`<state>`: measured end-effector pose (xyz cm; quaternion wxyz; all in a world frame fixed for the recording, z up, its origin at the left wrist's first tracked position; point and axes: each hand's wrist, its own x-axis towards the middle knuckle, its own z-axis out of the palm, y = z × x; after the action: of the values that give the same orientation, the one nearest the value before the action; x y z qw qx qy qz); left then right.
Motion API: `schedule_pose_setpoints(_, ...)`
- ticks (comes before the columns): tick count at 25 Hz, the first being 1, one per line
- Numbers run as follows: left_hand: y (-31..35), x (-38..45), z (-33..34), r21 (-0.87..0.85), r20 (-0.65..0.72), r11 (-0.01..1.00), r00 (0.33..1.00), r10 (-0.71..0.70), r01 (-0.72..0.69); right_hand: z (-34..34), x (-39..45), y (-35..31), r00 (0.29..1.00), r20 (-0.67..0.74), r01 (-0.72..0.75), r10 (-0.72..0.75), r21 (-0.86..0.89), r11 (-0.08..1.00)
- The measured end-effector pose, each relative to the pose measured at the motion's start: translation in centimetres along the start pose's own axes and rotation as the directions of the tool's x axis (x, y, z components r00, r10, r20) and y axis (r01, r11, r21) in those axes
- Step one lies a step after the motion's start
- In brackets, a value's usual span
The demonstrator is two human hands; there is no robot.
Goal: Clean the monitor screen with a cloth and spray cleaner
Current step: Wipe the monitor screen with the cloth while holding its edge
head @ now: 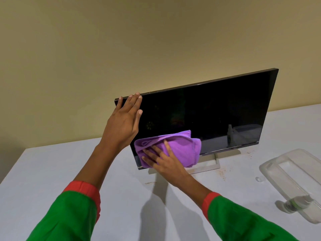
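A black monitor [217, 108] stands on a white table, its dark screen tilted toward me. My left hand [124, 121] lies flat against the screen's upper left corner, fingers over the top edge. My right hand [163, 160] presses a folded purple cloth [180, 146] against the lower left part of the screen, fingers spread on the fabric. A small spray bottle [295, 203] with a green band lies on its side at the right, seen through a clear tray.
A clear plastic tray [278, 164] sits on the white table [52, 171] right of the monitor. The monitor's silver stand [211, 166] rests behind my right hand. A beige wall [121, 40] rises close behind the table.
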<state>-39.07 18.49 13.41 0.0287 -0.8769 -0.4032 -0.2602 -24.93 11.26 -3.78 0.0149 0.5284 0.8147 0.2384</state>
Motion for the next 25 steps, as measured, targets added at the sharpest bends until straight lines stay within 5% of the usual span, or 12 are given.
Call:
schedule_pose_setpoints(5,-0.1,0.1,-0.1,0.046,0.011,0.999,1.000,0.020,-0.021,-0.6,-0.7,2.2,0.994,0.058,0.102,-0.095,-0.129,0.986)
schedule_pose_setpoints(13,2.2,0.7,1.1,0.169,-0.147,0.985,0.989,-0.019,0.044,0.5,-14.1,17.2,0.955,0.296,0.096,-0.010,-0.277,0.956)
schedule_pose_setpoints(18,6.4,1.4,3.5,0.133,-0.208,0.987,0.976,-0.063,0.092,1.5,-19.9,22.7,0.888,0.451,0.025,0.089,-0.240,0.970)
schedule_pose_setpoints(25,17.0,3.3,9.0,0.012,-0.008,0.990,0.990,0.140,-0.140,1.8,-26.2,28.4,0.846,0.463,-0.253,0.264,-0.088,0.963)
